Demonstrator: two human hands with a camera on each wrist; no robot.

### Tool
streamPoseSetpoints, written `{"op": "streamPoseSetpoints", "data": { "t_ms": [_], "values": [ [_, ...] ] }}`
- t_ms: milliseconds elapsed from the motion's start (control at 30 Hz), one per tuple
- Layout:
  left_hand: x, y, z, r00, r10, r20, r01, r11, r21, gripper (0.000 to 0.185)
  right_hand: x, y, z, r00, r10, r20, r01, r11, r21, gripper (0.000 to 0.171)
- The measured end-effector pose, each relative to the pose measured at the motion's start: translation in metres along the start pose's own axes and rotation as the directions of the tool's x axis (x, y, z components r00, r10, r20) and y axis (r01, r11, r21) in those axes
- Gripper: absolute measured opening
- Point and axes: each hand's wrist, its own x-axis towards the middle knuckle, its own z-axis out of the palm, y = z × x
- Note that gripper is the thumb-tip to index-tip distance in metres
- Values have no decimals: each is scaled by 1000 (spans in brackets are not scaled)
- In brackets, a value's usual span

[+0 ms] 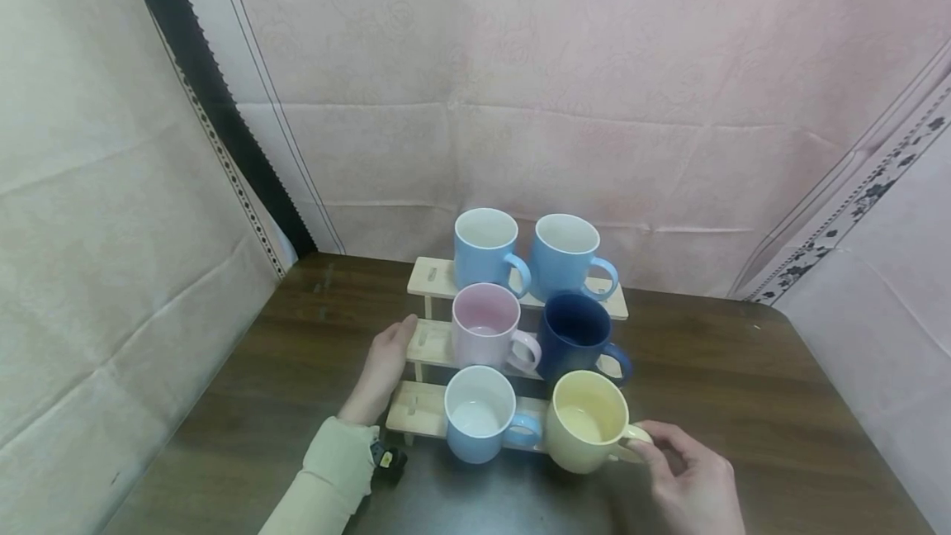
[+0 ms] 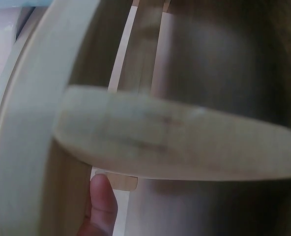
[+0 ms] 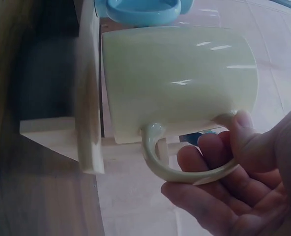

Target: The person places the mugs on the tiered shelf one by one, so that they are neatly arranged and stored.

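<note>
A yellow mug [image 1: 587, 423] sits at the right end of the lowest shelf of a three-tier wooden rack [image 1: 416, 409]. My right hand [image 1: 694, 473] holds it by the handle, the thumb on top and curled fingers around the loop [image 3: 160, 167]. At the rack's left side, my left hand [image 1: 382, 366] grips the end of the middle shelf; one digit [image 2: 103, 201] shows by the wood in the left wrist view, the rest hidden. A light blue mug [image 1: 477, 415] stands left of the yellow one, its handle pointing right.
Behind, the middle shelf bears a pink mug [image 1: 483, 329] and a dark blue mug [image 1: 568, 345]. Two light blue mugs, one left [image 1: 479, 258] and one right [image 1: 560, 267], stand on the top shelf. The brown table [image 1: 743, 386] meets hanging cloth [image 1: 579, 106] at back and sides.
</note>
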Motion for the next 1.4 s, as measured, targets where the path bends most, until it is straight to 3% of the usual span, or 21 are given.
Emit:
{"op": "streamPoseSetpoints", "data": {
  "t_ms": [300,733,1100,1400],
  "values": [
    [-1,2,0,1000,-3,-2,3,1000,3,74,-3,1,8,999,21,28,-23,997,78,22],
    [-2,1,1,1000,11,-12,-11,1000,10,71,-5,8,9,994,65,84,-68,997,35,19],
    [-1,1,0,1000,25,-14,-25,1000,-5,63,-1,10,3,981,36,192,-49,997,63,11],
    [3,0,-1,1000,0,10,0,1000,9,70,8,12,-12,958,5,286,-6,1000,3,26]
  ]
}}
